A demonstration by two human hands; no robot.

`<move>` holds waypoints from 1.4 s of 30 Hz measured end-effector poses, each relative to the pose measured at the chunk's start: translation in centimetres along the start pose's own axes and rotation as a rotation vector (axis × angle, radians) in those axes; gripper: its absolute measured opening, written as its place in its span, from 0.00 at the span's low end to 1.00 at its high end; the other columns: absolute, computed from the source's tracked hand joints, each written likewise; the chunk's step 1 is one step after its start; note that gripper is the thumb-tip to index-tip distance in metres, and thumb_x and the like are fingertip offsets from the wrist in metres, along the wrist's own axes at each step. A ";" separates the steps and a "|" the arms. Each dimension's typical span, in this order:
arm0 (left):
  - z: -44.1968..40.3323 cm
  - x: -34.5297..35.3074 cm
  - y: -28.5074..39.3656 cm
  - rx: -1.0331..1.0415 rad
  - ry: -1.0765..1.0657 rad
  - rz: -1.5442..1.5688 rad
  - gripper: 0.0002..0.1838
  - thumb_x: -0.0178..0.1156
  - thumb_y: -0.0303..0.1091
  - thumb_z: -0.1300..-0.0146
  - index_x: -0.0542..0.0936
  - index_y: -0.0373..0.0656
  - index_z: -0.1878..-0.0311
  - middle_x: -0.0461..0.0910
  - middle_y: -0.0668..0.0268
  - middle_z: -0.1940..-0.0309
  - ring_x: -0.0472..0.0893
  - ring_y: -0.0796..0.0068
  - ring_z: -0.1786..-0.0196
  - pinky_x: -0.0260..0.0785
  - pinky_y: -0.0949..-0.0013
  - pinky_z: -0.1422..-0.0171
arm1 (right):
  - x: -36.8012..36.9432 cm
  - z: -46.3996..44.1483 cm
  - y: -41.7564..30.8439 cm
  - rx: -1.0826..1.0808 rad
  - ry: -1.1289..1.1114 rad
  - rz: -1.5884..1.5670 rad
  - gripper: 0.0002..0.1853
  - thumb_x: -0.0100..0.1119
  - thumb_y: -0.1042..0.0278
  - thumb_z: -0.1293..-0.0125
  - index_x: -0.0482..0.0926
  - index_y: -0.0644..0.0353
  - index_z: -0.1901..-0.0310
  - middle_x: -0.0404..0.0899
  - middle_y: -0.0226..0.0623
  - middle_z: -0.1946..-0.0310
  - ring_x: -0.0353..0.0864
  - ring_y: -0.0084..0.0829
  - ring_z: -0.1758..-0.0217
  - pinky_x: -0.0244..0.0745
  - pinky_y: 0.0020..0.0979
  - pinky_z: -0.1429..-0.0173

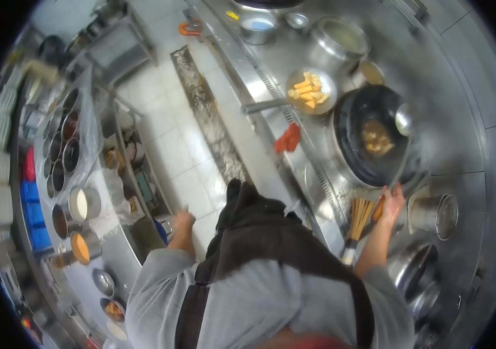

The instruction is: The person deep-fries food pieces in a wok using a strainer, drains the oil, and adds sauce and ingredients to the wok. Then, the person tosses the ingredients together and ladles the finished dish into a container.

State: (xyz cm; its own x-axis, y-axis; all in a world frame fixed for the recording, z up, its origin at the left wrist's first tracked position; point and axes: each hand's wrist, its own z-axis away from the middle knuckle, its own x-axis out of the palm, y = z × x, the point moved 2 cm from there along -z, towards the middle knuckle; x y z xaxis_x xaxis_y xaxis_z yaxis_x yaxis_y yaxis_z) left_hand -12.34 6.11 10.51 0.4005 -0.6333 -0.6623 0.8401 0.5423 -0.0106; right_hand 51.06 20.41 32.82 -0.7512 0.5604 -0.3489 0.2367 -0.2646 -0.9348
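The bare left hand [183, 222] is blurred. The brown food [377, 139] in the round black wok [351, 122] is too blurred to identify.

The round black metal wok [354, 113] stood ahead of the right hand [393, 205]; the tan bamboo-stick brush [361, 217] and silver cylindrical pot [427, 214] flanked that hand. Open air lay over the white-tiled floor [165, 150] ahead of the left hand [182, 223].

From here I see my right forearm [375, 244] slanting toward the far right, its right grip [392, 205] closed with fingers curled. My left forearm [182, 239] points far on the left; the left grip [183, 221] is too blurred to read.
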 end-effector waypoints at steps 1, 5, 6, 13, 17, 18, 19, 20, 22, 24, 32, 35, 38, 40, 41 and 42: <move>-1.3 -2.3 3.1 0.057 0.027 -0.070 0.31 0.58 0.47 0.43 0.65 0.62 0.35 0.64 0.63 0.35 0.61 0.60 0.32 0.58 0.40 0.36 | -0.1 -0.5 1.1 -0.037 0.011 -0.067 0.32 0.55 0.82 0.45 0.61 0.73 0.37 0.77 0.36 0.70 0.72 0.24 0.78 0.68 0.24 0.73; -13.5 -8.6 10.7 0.510 0.183 0.348 0.35 0.62 0.51 0.50 0.69 0.55 0.36 0.66 0.51 0.38 0.65 0.49 0.35 0.58 0.52 0.32 | 0.2 4.2 1.6 0.004 0.129 0.258 0.31 0.56 0.79 0.45 0.63 0.71 0.37 0.79 0.38 0.70 0.73 0.22 0.76 0.68 0.23 0.73; -15.2 -11.3 12.7 0.457 0.216 0.318 0.35 0.61 0.53 0.49 0.69 0.52 0.37 0.68 0.49 0.40 0.67 0.48 0.37 0.59 0.57 0.33 | 0.9 5.2 1.5 -0.062 0.172 0.098 0.31 0.58 0.76 0.45 0.64 0.72 0.38 0.78 0.37 0.73 0.72 0.20 0.76 0.67 0.25 0.74; -17.4 -30.4 24.7 0.317 0.570 0.294 0.39 0.47 0.61 0.40 0.55 0.51 0.29 0.56 0.54 0.31 0.51 0.44 0.29 0.41 0.33 0.32 | 2.2 11.0 -2.1 0.147 0.312 0.159 0.30 0.55 0.77 0.43 0.62 0.71 0.37 0.76 0.35 0.76 0.70 0.20 0.80 0.66 0.26 0.77; -16.0 -39.1 34.3 0.608 0.840 0.250 0.40 0.43 0.64 0.38 0.48 0.57 0.27 0.49 0.57 0.28 0.43 0.47 0.26 0.35 0.32 0.31 | 2.8 11.6 -1.0 0.149 0.287 0.135 0.31 0.51 0.80 0.41 0.57 0.74 0.35 0.78 0.43 0.57 0.76 0.24 0.65 0.70 0.23 0.64; -15.2 -40.8 37.3 0.692 0.832 0.203 0.40 0.43 0.65 0.38 0.48 0.57 0.27 0.47 0.58 0.27 0.41 0.49 0.26 0.34 0.33 0.30 | 3.3 11.7 -1.6 0.297 0.264 0.102 0.30 0.51 0.80 0.39 0.56 0.74 0.35 0.76 0.46 0.52 0.76 0.30 0.56 0.71 0.26 0.55; -14.6 -42.3 40.7 0.778 0.821 0.157 0.40 0.42 0.65 0.38 0.48 0.57 0.27 0.46 0.59 0.27 0.39 0.50 0.25 0.34 0.34 0.30 | 4.0 11.7 -1.7 0.298 0.279 0.101 0.30 0.51 0.80 0.39 0.56 0.74 0.35 0.76 0.46 0.52 0.76 0.30 0.56 0.71 0.26 0.55; -14.4 -43.4 44.3 0.822 0.782 0.066 0.40 0.41 0.65 0.38 0.48 0.57 0.27 0.46 0.60 0.27 0.38 0.51 0.25 0.33 0.35 0.29 | 4.6 11.8 -1.7 0.264 0.319 0.060 0.30 0.51 0.81 0.39 0.56 0.74 0.35 0.76 0.46 0.52 0.76 0.29 0.58 0.71 0.25 0.57; -14.5 -45.4 51.9 0.898 0.727 -0.120 0.40 0.38 0.67 0.38 0.49 0.57 0.27 0.45 0.63 0.26 0.36 0.54 0.24 0.31 0.36 0.29 | 5.6 11.3 -0.2 0.120 0.489 0.014 0.32 0.53 0.80 0.45 0.62 0.66 0.35 0.74 0.30 0.77 0.68 0.18 0.79 0.63 0.23 0.77; -15.4 -46.6 58.8 0.950 0.704 -0.223 0.40 0.36 0.68 0.38 0.50 0.57 0.27 0.45 0.64 0.26 0.35 0.54 0.24 0.31 0.36 0.28 | 6.9 11.2 -1.4 0.182 0.508 0.016 0.32 0.53 0.80 0.45 0.63 0.65 0.35 0.74 0.30 0.76 0.69 0.17 0.79 0.63 0.22 0.77; -22.7 -48.4 79.6 1.090 0.731 -0.287 0.40 0.32 0.66 0.37 0.51 0.52 0.28 0.45 0.64 0.26 0.35 0.56 0.24 0.27 0.33 0.30 | 12.7 8.6 -7.2 0.342 0.643 0.092 0.33 0.53 0.82 0.47 0.64 0.63 0.36 0.75 0.29 0.73 0.71 0.16 0.80 0.67 0.19 0.77; -24.2 -48.6 82.4 1.101 0.753 -0.352 0.40 0.32 0.66 0.37 0.51 0.51 0.28 0.46 0.65 0.26 0.36 0.56 0.24 0.27 0.32 0.30 | 13.6 7.8 -8.6 0.358 0.667 0.061 0.33 0.52 0.84 0.47 0.64 0.62 0.35 0.75 0.30 0.73 0.71 0.16 0.78 0.66 0.19 0.78; -25.1 -49.1 82.9 1.080 0.685 -0.404 0.39 0.32 0.65 0.36 0.54 0.50 0.29 0.49 0.65 0.27 0.36 0.57 0.24 0.28 0.31 0.30 | 14.1 7.0 -10.0 0.401 0.645 0.158 0.34 0.50 0.85 0.48 0.63 0.61 0.35 0.75 0.31 0.70 0.71 0.17 0.76 0.67 0.20 0.74; -25.0 -49.2 82.5 1.068 0.610 -0.422 0.36 0.34 0.63 0.36 0.61 0.49 0.32 0.55 0.64 0.30 0.39 0.58 0.24 0.30 0.30 0.31 | 13.8 7.4 -10.4 0.380 0.626 0.224 0.34 0.52 0.83 0.47 0.61 0.64 0.34 0.76 0.32 0.69 0.71 0.17 0.73 0.68 0.19 0.70; -24.7 -49.7 82.2 1.080 0.587 -0.425 0.33 0.36 0.60 0.35 0.65 0.48 0.34 0.60 0.63 0.32 0.41 0.58 0.25 0.32 0.29 0.32 | 13.6 7.3 -10.5 0.364 0.614 0.239 0.33 0.53 0.81 0.45 0.60 0.67 0.34 0.77 0.33 0.67 0.72 0.18 0.70 0.68 0.19 0.68; -24.0 -50.4 81.7 1.151 0.749 -0.402 0.29 0.40 0.54 0.36 0.68 0.48 0.37 0.67 0.62 0.38 0.51 0.58 0.28 0.37 0.31 0.32 | 13.3 7.4 -10.7 0.383 0.598 0.263 0.34 0.52 0.82 0.47 0.61 0.62 0.34 0.76 0.32 0.68 0.71 0.18 0.71 0.68 0.20 0.68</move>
State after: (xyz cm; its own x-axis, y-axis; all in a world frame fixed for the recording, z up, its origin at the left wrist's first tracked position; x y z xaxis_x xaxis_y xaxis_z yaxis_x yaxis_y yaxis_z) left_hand 27.30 95.56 25.05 0.0887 -0.0013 -0.9961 0.8169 -0.5721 0.0735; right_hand 33.93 24.88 38.66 -0.2114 0.7424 -0.6357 0.0491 -0.6416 -0.7655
